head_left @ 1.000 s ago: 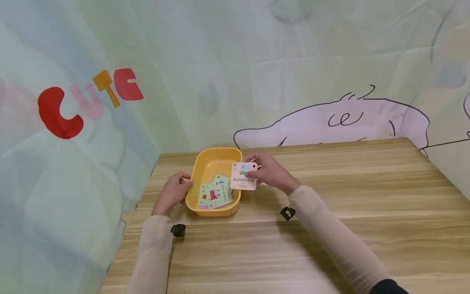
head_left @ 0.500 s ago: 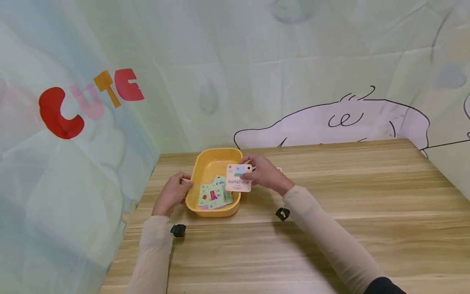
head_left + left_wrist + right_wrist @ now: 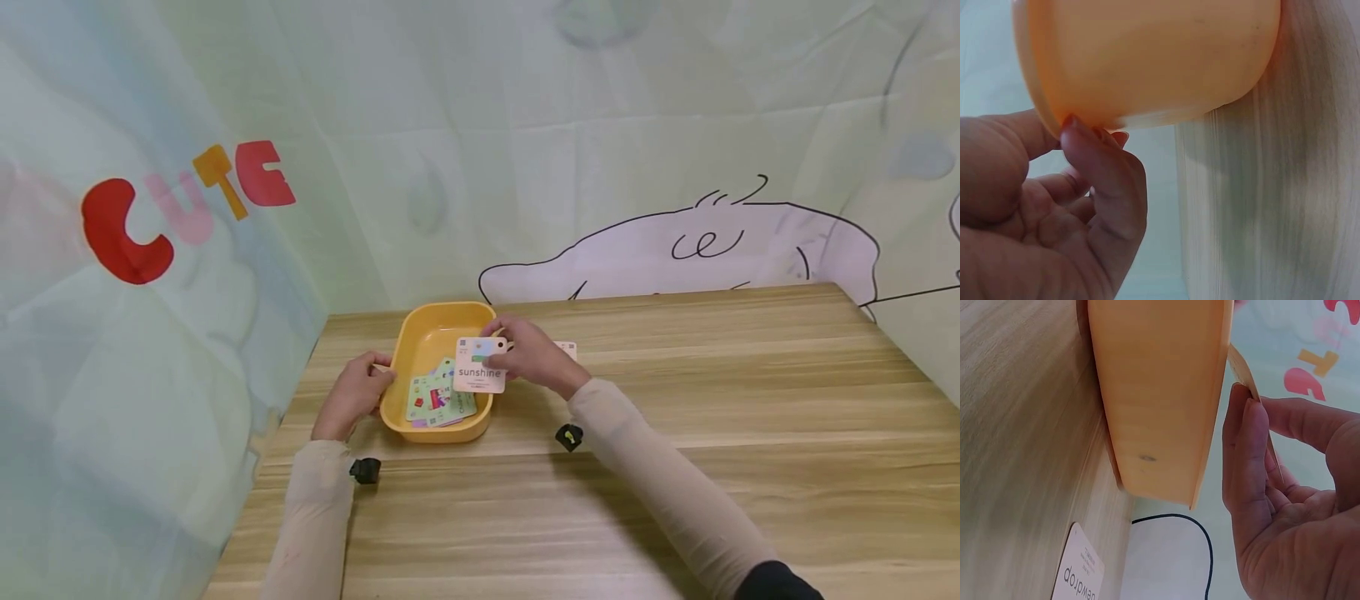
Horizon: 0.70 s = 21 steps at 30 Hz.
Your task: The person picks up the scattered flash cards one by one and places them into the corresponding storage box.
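A yellow plastic bin stands at the left of the table. My left hand pinches its left rim between thumb and fingers, as the left wrist view shows close up on the bin wall. Between the thumb and fingers of my right hand is a pink flash card printed "sunshine", held above the bin's right rim. It shows edge-on as a thin card in the right wrist view. Several green and purple cards lie overlapping in the bin, partly hidden by the held card.
A card printed "dewdrop" lies on the wooden table right of the bin, mostly behind my right hand in the head view. A printed curtain hangs along the left and back edges.
My right hand has carried the sunshine card left, further over the bin, uncovering part of the card on the table. The left hand and bin have stayed put.
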### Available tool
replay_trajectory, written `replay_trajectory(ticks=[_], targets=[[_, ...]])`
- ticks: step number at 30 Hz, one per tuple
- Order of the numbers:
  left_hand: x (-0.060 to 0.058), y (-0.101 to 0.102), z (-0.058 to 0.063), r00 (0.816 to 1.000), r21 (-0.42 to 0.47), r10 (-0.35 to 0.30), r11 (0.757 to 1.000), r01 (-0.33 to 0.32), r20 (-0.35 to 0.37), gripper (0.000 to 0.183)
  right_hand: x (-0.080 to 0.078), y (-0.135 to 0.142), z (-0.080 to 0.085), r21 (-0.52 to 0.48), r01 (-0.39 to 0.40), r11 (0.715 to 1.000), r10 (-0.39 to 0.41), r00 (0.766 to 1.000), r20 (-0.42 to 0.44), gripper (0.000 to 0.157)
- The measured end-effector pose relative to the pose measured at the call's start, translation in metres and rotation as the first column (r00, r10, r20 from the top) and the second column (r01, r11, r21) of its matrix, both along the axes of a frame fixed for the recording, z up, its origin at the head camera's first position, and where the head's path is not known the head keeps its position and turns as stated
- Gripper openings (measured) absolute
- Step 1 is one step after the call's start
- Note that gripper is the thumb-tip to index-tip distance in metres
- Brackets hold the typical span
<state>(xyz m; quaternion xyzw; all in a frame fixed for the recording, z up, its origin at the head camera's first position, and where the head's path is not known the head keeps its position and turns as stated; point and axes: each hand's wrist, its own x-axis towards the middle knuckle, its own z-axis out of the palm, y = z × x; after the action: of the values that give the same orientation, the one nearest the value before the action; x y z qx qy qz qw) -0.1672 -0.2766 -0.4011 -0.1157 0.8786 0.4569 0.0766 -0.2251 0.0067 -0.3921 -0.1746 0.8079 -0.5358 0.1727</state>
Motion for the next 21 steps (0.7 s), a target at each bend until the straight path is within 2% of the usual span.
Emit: replay_trajectory(ticks=[15,21], targets=[[0.0,0.0,0.002,1.0,-0.006,-0.007,1.0,0.007,-0.008,0.035,0.003,-0.01,0.002,0.019,-0.014,1.0,0.014,1.0,0.013,0.035],[0.0,0.0,0.0,1.0,0.002,-0.002,1.0,0.002,0.001,0.035,0.001,-0.015,-0.001,0.017,-0.048,0.999,0.048,0.999,0.007,0.034]])
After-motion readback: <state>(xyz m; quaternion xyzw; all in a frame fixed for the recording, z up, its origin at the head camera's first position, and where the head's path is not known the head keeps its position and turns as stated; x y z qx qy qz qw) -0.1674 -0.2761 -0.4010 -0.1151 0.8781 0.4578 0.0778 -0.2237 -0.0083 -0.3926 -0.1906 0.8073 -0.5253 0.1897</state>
